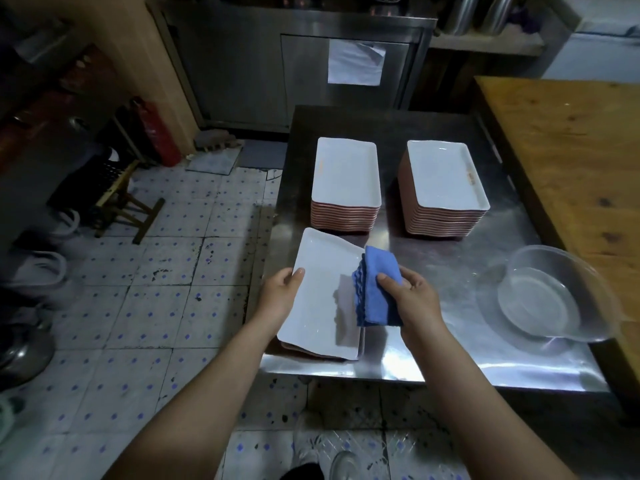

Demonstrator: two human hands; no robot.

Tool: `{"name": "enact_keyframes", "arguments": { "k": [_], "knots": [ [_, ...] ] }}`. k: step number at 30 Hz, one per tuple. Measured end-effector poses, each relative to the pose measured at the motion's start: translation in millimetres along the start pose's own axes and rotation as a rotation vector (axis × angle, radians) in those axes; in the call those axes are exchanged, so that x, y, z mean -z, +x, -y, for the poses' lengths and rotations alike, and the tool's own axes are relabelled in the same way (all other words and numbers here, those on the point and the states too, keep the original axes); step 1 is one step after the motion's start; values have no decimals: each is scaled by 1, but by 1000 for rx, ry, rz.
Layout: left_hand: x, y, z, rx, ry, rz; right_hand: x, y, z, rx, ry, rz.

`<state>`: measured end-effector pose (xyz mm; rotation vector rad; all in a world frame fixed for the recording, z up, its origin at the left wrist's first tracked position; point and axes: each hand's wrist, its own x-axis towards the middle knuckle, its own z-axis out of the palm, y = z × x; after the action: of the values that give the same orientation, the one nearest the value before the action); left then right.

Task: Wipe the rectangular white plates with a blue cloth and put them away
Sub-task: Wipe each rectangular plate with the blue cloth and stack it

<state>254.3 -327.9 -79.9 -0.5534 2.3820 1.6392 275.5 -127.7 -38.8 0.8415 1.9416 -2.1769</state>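
at the near edge of the steel table (pixel 450 244), left hand (pixel 281 294) grips the top plate (pixel 320 289) by its left rim. right hand (pixel 415 301) pinches the folded blue cloth (pixel 375 289), which hides that plate's right edge. plates beneath (pixel 311 355) mostly hidden; count unclear.

Centre frame, the left hand (pixel 282 289) grips a white plate (pixel 320 296) by its left edge, tilted over the steel table (pixel 450 341). The right hand (pixel 414 296) holds a folded blue cloth (pixel 375 289) against its right side. Two plate stacks (pixel 346 183) above, clear bowl (pixel 554 296) at right.
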Motion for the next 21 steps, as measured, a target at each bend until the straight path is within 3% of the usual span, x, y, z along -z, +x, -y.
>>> {"name": "enact_keyframes", "arguments": {
  "k": [5,8,17,21],
  "knots": [
    [-10,2,11,-58,268,-165,-5,6,-4,-24,23,0],
    [-14,5,14,-114,301,-241,-10,10,-8,-36,11,-7],
    [-23,16,41,-141,546,-198,-24,22,-17,-46,-25,-35],
    [-22,17,40,-153,551,-192,-28,28,-12,-45,-10,-48]
  ]
}}
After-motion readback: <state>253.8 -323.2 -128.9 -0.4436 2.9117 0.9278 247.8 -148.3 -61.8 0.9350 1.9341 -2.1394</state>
